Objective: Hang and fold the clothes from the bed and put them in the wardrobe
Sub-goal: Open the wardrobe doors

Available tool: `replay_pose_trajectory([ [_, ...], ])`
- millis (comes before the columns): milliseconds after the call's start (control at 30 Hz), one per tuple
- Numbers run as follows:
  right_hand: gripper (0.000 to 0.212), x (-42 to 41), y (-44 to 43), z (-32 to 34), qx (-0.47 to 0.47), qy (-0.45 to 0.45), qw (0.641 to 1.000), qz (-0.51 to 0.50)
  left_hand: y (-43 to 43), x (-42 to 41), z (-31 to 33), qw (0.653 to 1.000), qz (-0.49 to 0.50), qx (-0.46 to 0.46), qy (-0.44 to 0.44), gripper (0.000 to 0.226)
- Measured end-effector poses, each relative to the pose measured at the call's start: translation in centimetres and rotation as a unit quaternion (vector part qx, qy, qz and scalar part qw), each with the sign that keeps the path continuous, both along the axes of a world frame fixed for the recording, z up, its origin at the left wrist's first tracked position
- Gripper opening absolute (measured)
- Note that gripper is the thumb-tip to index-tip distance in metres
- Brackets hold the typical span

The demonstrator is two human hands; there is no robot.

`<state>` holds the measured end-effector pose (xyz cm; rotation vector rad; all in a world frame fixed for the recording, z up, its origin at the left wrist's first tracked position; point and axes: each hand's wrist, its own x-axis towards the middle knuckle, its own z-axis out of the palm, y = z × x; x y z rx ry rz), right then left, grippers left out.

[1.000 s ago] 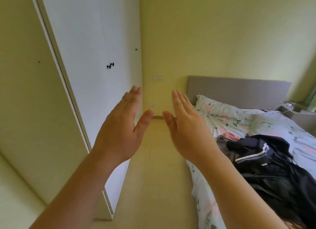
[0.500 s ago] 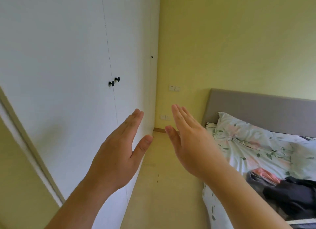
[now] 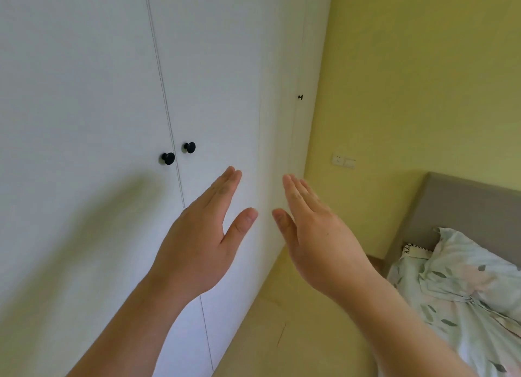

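The left hand (image 3: 197,244) and right hand (image 3: 318,241) are raised side by side, fingers straight, holding nothing. Both are in front of the closed white wardrobe (image 3: 84,94), with its two black knobs (image 3: 168,158) up-left of the left hand. The bed (image 3: 465,292) lies right of the right hand.

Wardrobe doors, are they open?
No, the wardrobe doors sit shut, their edges meeting along the seam between the two black knobs.

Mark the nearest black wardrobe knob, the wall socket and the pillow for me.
Nearest knob (image 3: 168,158): head view, on its round black face.
Wall socket (image 3: 337,159): head view, on the white plate.
Pillow (image 3: 465,266): head view, on the flowered cover.
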<state>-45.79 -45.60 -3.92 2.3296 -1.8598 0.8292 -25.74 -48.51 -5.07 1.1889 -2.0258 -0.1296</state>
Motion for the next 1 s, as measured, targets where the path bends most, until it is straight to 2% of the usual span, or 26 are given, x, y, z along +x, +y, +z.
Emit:
replay_pose_trajectory([
  [233,0.069,-4.0,-8.9,1.6,-0.013,0.051,0.987,0.152,-3.4,-2.9,1.9,0.984,0.18,-0.008,0.001,0.073],
  [467,0.067,-2.1,-16.0,1.7,-0.019,0.046,0.959,0.28,-5.3,-2.7,1.8,0.948,0.318,0.023,-0.016,0.074],
  [700,0.062,1.6,-22.5,2.1,-0.043,0.083,0.929,0.357,-9.3,-0.8,1.0,0.92,0.391,-0.01,0.024,0.068],
  [900,0.063,3.2,-27.3,2.0,-0.049,0.118,0.909,0.397,-12.9,0.1,0.0,0.891,0.447,-0.038,0.065,0.044],
  [1000,0.062,3.2,-29.0,1.9,-0.039,0.112,0.904,0.411,-14.3,-0.6,0.2,0.877,0.471,-0.052,0.078,0.04],
])
